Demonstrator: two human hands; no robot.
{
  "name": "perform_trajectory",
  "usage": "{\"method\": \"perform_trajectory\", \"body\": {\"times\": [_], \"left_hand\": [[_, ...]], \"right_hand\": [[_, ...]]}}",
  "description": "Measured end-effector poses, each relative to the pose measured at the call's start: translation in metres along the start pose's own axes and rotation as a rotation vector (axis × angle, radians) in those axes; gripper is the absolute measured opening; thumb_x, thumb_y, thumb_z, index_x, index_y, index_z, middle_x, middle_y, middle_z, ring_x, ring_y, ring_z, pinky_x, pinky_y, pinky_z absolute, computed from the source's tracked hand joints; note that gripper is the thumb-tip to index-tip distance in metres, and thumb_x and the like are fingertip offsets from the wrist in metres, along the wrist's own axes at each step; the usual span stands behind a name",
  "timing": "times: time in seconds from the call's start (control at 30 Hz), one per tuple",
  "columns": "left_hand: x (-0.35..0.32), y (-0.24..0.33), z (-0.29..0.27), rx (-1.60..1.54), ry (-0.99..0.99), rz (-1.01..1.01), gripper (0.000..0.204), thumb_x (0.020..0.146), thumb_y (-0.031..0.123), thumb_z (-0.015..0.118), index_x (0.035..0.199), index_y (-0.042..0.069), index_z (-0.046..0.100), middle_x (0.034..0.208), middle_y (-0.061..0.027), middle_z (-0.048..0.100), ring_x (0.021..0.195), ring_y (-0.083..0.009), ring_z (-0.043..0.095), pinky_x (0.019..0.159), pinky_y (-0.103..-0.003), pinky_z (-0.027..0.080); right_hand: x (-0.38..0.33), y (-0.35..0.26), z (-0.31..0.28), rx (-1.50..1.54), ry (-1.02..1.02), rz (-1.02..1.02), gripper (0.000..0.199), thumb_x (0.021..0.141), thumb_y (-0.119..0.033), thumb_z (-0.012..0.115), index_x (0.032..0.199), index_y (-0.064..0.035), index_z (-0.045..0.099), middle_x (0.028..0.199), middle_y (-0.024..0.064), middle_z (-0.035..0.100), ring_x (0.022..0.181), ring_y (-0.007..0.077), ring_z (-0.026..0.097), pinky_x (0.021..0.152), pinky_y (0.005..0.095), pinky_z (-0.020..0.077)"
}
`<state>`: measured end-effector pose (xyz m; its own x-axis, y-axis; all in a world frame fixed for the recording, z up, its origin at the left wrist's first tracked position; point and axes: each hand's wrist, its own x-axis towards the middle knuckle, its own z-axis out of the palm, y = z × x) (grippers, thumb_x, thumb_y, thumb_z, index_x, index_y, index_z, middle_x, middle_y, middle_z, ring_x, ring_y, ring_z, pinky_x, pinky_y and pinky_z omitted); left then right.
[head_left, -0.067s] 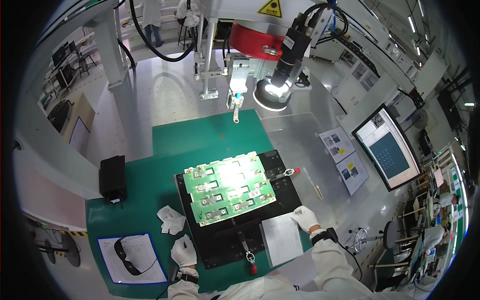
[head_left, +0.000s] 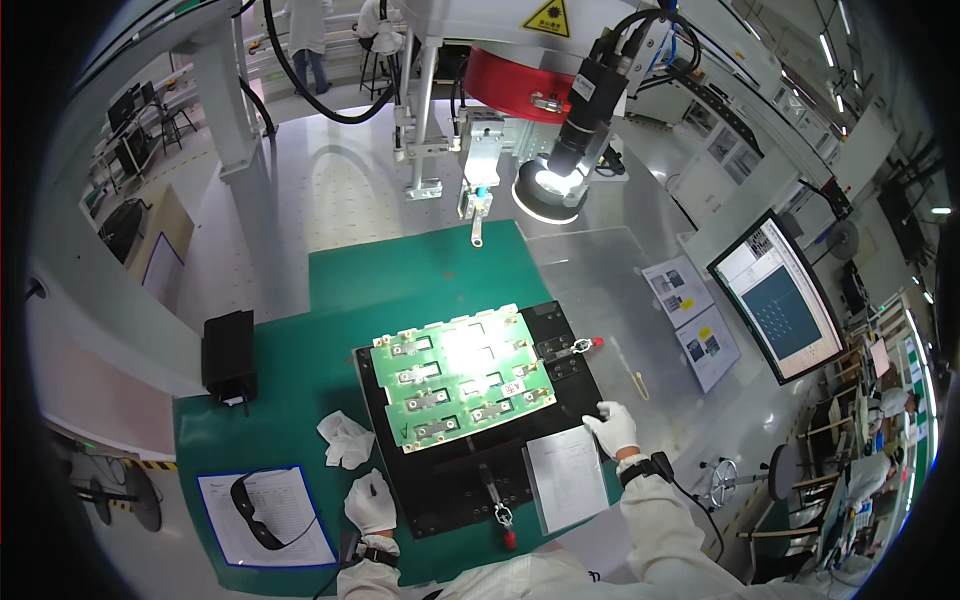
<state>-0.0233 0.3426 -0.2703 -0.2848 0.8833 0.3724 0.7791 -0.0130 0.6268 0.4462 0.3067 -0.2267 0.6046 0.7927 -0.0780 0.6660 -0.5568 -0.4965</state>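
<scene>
A green board (head_left: 464,374) lies on a black fixture (head_left: 434,493).

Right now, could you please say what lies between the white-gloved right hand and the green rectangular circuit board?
In the head view, a strip of the flat black plate lies between the white-gloved right hand and the green board.

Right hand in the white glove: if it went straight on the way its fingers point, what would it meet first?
The white-gloved right hand would probably meet the flat black fixture plate first; whether they already touch is unclear.
</scene>
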Motion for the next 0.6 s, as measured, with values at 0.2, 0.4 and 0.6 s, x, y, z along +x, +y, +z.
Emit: {"method": "perform_trajectory", "body": {"times": [0.2,0.4,0.6], "left_hand": [[-0.002,-0.008,-0.002,0.062,-0.017,0.012,0.021,0.087,0.018,0.071,0.069,0.010,0.064,0.066,-0.0089,0.063,0.060,-0.0334,0.062,0.054,-0.045,0.048],[-0.001,-0.006,-0.005,0.075,-0.064,-0.039,0.022,0.088,0.019,0.070,0.070,0.009,0.064,0.066,-0.0104,0.063,0.060,-0.0347,0.062,0.054,-0.045,0.047],[0.007,0.006,0.007,-0.006,-0.075,-0.023,0.021,0.087,0.019,0.071,0.069,0.010,0.065,0.065,-0.0101,0.062,0.059,-0.0342,0.062,0.054,-0.044,0.048]], "right_hand": [[0.014,-0.057,0.015,-0.246,0.090,0.091,0.066,0.067,-0.046,0.088,0.118,-0.0078,0.069,0.115,0.0174,0.067,0.108,0.0359,0.064,0.096,0.0446,0.0512],[0.058,0.004,0.034,-0.074,0.120,0.142,0.037,0.081,-0.036,0.080,0.099,-0.0048,0.072,0.097,0.0193,0.071,0.094,0.0365,0.068,0.085,0.0458,0.0527],[0.115,0.022,0.020,0.114,0.116,0.141,0.029,0.092,-0.026,0.069,0.084,0.0003,0.063,0.080,0.0190,0.069,0.076,0.0323,0.069,0.069,0.0431,0.0538]]}}
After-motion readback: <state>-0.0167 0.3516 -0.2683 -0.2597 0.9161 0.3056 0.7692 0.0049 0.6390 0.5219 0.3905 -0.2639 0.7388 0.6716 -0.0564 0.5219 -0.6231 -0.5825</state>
